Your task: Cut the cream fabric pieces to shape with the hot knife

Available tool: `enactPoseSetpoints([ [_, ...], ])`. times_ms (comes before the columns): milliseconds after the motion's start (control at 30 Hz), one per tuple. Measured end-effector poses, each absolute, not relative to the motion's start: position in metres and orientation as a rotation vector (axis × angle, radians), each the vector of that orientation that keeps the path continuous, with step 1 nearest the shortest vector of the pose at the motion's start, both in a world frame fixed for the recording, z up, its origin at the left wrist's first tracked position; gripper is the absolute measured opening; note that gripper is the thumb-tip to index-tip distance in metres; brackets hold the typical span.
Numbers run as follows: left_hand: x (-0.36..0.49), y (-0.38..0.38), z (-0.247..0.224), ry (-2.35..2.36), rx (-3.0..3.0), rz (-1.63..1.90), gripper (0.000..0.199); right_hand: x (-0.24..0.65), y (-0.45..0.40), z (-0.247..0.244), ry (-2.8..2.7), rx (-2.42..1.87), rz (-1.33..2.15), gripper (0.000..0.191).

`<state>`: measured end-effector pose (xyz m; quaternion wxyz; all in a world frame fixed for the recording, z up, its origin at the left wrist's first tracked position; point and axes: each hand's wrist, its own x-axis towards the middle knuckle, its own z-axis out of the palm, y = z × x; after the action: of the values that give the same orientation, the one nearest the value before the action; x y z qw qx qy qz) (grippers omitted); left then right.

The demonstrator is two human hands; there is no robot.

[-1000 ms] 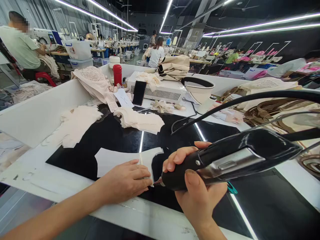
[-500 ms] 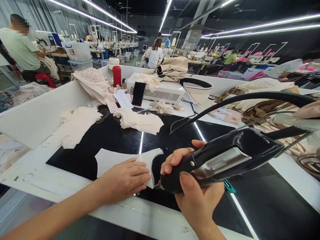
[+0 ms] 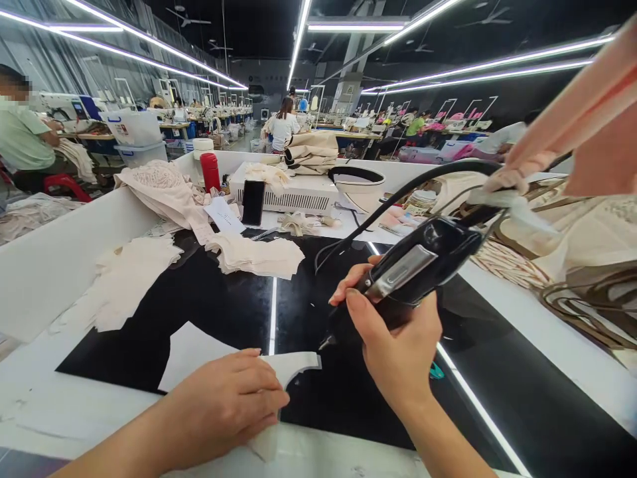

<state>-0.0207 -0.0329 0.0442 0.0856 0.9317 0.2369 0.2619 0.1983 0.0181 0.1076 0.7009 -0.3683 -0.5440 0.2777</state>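
Observation:
A white flat piece (image 3: 192, 355) with a curved edge lies on the black board (image 3: 233, 318). My left hand (image 3: 233, 392) presses on it, palm down, fingers outstretched and close together. The piece's narrow right end shows a thin paler layer along its edge. My right hand (image 3: 393, 332) is wrapped round a black corded power tool (image 3: 423, 255) with a silver plate on its side. The tool's thin metal tip (image 3: 327, 342) points down-left, just beyond the piece's narrow end. Whether it touches the board I cannot tell. A peach cloth strip (image 3: 557, 133) is tied at its cord end.
Cream fabric stacks (image 3: 259, 255) lie behind, with another cut stack (image 3: 132, 279) at left. A phone (image 3: 253, 202) leans on a vented white box (image 3: 298, 192), near a red bottle (image 3: 210, 171). A teal tool (image 3: 436, 370) lies by my right wrist. Brown straps (image 3: 582, 299) pile at right.
The tool's tip has shifted from the piece's lower right side to beside its upper right end. The white piece has turned under my left hand. The view has swung right.

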Motion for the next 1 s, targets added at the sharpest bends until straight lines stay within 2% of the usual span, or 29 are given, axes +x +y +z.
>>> enactPoseSetpoints([
  [167,0.003,-0.010,0.042,0.746,2.890,0.820,0.017,0.197,0.019,0.092,-1.180,-0.699,0.678,0.037],
  [467,0.021,0.005,0.023,0.762,2.993,0.764,0.019,0.194,0.017,0.088,-1.171,-0.670,0.691,0.033],
  [1000,0.013,0.005,0.017,0.834,2.977,0.725,0.020,0.193,0.019,0.087,-1.176,-0.647,0.698,0.034],
])
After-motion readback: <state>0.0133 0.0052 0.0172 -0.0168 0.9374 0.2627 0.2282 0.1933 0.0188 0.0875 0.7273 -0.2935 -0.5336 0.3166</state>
